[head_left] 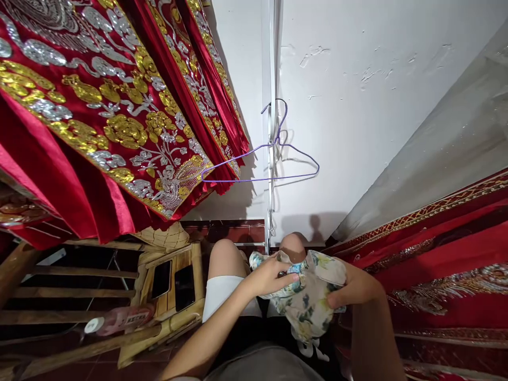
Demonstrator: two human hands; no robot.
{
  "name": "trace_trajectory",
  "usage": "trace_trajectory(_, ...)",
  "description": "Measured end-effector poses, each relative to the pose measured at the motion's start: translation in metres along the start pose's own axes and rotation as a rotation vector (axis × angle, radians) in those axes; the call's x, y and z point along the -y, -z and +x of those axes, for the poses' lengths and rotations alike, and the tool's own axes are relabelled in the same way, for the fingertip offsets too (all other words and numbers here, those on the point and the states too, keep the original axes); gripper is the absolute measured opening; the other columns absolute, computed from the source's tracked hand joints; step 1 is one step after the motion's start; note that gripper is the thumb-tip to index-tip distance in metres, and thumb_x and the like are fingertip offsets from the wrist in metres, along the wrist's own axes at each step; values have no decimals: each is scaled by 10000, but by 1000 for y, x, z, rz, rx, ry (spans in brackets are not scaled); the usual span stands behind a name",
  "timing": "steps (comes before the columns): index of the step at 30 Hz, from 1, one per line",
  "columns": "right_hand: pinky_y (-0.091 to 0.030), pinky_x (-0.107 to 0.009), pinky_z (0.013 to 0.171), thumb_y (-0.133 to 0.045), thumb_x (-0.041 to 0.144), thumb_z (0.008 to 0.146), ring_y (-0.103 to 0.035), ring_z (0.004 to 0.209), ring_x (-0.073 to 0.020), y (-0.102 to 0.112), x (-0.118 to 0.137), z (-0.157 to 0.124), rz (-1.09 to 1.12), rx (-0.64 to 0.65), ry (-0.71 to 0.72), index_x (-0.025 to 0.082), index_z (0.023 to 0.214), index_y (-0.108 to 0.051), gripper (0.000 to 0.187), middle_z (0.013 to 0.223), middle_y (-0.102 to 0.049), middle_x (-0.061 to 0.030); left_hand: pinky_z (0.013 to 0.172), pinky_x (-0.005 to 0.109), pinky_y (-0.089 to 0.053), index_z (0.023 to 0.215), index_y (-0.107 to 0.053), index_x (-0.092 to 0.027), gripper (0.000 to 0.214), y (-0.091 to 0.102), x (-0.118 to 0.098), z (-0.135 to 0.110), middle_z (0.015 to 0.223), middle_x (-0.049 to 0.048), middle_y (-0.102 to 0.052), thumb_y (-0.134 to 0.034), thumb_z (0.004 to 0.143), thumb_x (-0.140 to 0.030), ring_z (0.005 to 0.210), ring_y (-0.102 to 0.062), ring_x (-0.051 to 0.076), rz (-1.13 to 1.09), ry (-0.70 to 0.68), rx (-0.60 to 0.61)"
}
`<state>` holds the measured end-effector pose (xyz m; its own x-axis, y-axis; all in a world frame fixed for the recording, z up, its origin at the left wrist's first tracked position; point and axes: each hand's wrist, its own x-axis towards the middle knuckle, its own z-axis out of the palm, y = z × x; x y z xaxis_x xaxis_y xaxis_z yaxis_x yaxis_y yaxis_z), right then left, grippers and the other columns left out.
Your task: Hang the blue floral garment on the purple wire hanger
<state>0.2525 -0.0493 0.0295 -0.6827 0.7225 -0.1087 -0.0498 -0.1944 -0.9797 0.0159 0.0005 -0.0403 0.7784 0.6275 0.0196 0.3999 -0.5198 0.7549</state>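
Note:
A cream floral cloth garment [307,309] with green, yellow and blue print lies bunched over my lap. My left hand [272,276] rests on its left part, thumb stretched toward the middle and fingers partly tucked into the fabric. On the other side, my right hand [353,286] grips the garment's right edge, thumb on top and the fingers hidden beneath the cloth. Beyond my knees a bare purple wire hanger [260,179] hangs from a white upright rail [272,69], apart from both hands.
Red sequined cloth [130,127] hangs at the left, and more red beaded fabric [452,254] drapes at the right. Two phones [184,287] lie on a bamboo stool [196,264] left of my legs. A pink bottle [123,319] lies near bamboo slats [75,292].

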Motion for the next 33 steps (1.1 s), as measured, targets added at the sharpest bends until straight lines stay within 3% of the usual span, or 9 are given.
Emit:
trace_trajectory(5,-377,-229,483,-845,403,623,-462,532,-120,37,11,-9,-313,-366,-152,158,588,-625,331,577,-564,12,1055,458,-424,660,-619,-202,495,37,24,-36,622,32,-641,-565,918,-622,743,-670,247,314,250,120)
trace_trajectory(9,-313,-235,480,-756,403,655,-416,518,-122,66,19,23,-502,-835,87,187,522,-546,329,513,-464,34,1049,463,-441,837,-689,-205,348,77,33,-61,825,67,-741,-520,964,-481,855,-695,264,395,356,18)
trace_trajectory(12,-317,-240,502,-740,354,649,-416,549,-130,79,27,60,-564,-1056,302,203,594,-571,233,540,-459,45,1063,485,-450,899,-679,-191,272,100,37,-67,1028,119,-738,-480,976,-360,1006,-676,293,445,322,-160)
trace_trajectory(13,-363,-248,535,-727,331,651,-463,588,-146,82,31,74,-539,-1080,362,199,705,-642,166,602,-533,33,1066,493,-454,894,-673,-186,251,107,38,-67,1091,143,-722,-481,968,-330,1069,-659,310,466,300,-224)
trace_trajectory(16,-495,-315,807,-666,305,712,-611,865,-214,84,42,118,-427,-1011,482,217,1078,-705,379,940,-705,-43,1077,515,-462,828,-634,-191,186,130,38,-64,1175,175,-668,-496,927,-267,1195,-595,340,507,244,-415)
trace_trajectory(19,-480,-343,905,-614,376,796,-605,884,-221,86,48,156,-366,-934,432,234,898,-698,193,875,-689,-53,1054,531,-473,720,-532,-208,238,153,30,-61,1087,166,-641,-452,934,-275,1134,-592,330,514,231,-552)
trace_trajectory(22,-447,-319,661,-607,428,795,-481,642,-177,89,43,176,-349,-953,345,233,664,-556,241,622,-537,7,991,499,-504,683,-431,-228,280,171,18,-62,1004,136,-618,-414,953,-299,1034,-595,298,490,229,-665)
trace_trajectory(27,-249,-267,527,-645,327,723,-298,582,-109,95,35,159,-387,-1056,406,239,579,-380,314,565,-319,67,969,441,-505,723,-381,-233,267,178,7,-63,1034,117,-625,-435,970,-319,1047,-603,273,432,149,-798)
trace_trajectory(33,-203,-264,501,-640,289,708,-273,572,-98,83,47,117,-492,-1114,470,241,560,-337,341,564,-273,62,1098,436,-428,1024,-486,-210,77,184,-15,-38,1388,159,-569,-470,973,-266,1315,-534,274,435,-15,-1060)
